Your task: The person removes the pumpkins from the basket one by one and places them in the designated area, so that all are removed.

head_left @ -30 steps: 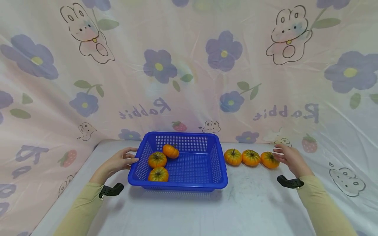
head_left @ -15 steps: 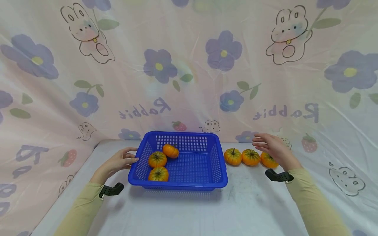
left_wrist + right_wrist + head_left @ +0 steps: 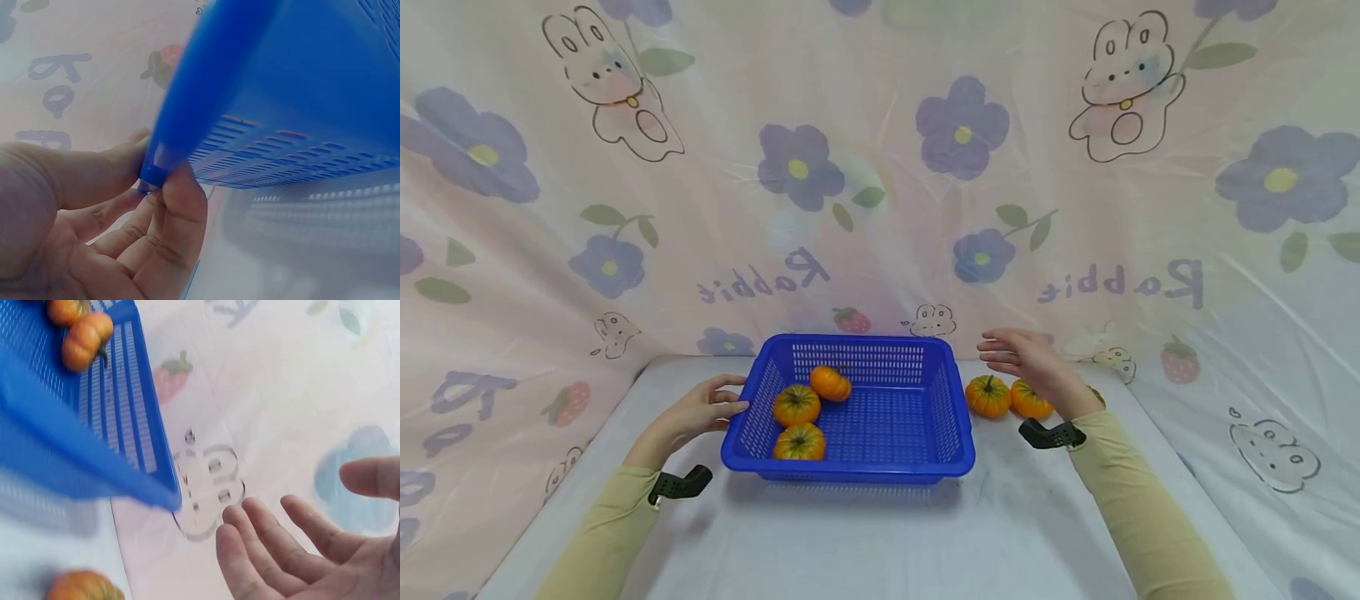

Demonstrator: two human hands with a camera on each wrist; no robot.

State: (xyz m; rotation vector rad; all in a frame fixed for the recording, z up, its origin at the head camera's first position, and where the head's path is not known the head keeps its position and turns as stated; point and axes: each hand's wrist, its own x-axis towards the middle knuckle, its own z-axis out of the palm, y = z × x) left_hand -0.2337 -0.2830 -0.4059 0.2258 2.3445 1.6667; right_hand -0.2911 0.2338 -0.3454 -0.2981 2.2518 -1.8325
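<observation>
My left hand (image 3: 696, 412) is at the left end of a blue plastic basket (image 3: 850, 472). In the left wrist view its thumb and fingers pinch the basket's rim (image 3: 206, 81). Inside the basket, toward its left side, lie three small orange pumpkins: one at the back (image 3: 831, 383), a middle pumpkin (image 3: 797, 406) and a front pumpkin (image 3: 800, 442). To the right of the basket, my right hand (image 3: 1033, 367) hovers over a row of pumpkins, fingers straight and holding nothing. The nearest pumpkin (image 3: 988, 397) sits close by the basket wall. Hand and wrist partly cover the other two.
A pale cloth covers the table (image 3: 850, 542). Behind it hangs a curtain (image 3: 887, 225) printed with flowers, rabbits and strawberries, which also closes off the left side. A black band (image 3: 1052, 434) is on the right wrist and another band (image 3: 681, 483) on the left.
My right hand has moved left along the pumpkin row, from the far-right pumpkin toward the basket, rising slightly. The left hand keeps its place at the rim. The whole view shifts slightly.
</observation>
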